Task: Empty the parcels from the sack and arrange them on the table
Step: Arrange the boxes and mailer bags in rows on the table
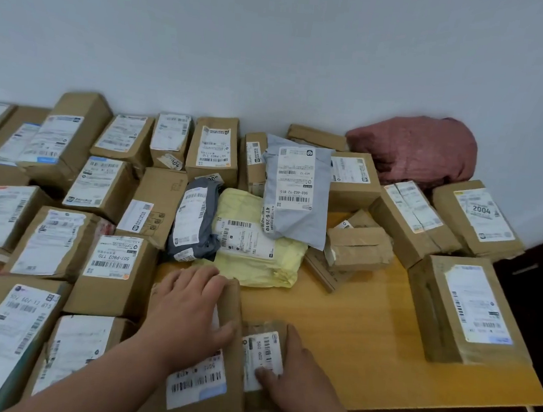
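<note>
My left hand (188, 313) rests flat, fingers straight, on top of a long brown cardboard parcel (211, 388) at the table's near edge. My right hand (295, 372) grips a small brown parcel (262, 349) with a white label right beside it, thumb on the label and fingers down its right side. The crumpled pink sack (419, 149) lies at the back right against the wall. Several labelled cardboard parcels lie in rows over the left half of the wooden table (367, 329).
A yellow mailer (252, 256), a dark grey mailer (193, 218) and a light grey mailer (297, 191) lie mid-table. Brown boxes (464, 308) line the right side. Bare wood shows in the near right. The table's right edge (539, 393) drops to a dark floor.
</note>
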`<state>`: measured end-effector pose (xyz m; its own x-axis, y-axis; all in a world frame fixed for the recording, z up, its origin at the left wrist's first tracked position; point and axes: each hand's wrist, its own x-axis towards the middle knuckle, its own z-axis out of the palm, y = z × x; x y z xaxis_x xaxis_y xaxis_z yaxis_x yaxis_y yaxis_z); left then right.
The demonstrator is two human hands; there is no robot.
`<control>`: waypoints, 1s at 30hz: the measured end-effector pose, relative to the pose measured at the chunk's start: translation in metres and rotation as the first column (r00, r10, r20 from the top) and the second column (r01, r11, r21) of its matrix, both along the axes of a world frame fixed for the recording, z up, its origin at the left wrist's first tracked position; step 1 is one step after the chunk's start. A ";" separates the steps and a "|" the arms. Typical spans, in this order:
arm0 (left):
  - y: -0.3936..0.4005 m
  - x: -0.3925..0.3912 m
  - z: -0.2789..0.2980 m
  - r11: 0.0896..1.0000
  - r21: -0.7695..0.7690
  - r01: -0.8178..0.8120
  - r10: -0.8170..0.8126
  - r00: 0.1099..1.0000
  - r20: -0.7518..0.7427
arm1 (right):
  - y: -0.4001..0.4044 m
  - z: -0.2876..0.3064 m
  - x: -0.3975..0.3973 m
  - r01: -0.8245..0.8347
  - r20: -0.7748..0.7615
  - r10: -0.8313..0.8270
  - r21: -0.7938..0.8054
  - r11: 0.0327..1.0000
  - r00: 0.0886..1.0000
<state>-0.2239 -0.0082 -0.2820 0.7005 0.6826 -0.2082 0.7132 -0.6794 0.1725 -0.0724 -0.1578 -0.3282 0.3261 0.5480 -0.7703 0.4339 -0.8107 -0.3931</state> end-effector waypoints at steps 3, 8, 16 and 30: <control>0.002 -0.006 -0.001 0.998 -0.060 0.026 -0.023 0.999 0.045 | 0.014 0.002 -0.017 0.014 -0.045 -0.013 0.024 1.000 0.999; 0.007 -0.007 -0.008 0.990 -0.128 0.065 -0.062 0.998 0.026 | 0.029 0.013 -0.023 -0.025 0.078 0.021 0.050 0.998 0.997; 0.011 0.022 -0.007 0.987 -0.086 0.138 -0.138 0.990 0.009 | 0.044 0.028 0.050 -0.102 0.617 -0.097 0.279 0.955 0.781; -0.005 0.085 -0.012 0.971 -0.139 0.195 -0.239 0.836 -0.495 | 0.083 0.025 0.177 -0.367 0.661 0.320 -0.073 0.928 0.678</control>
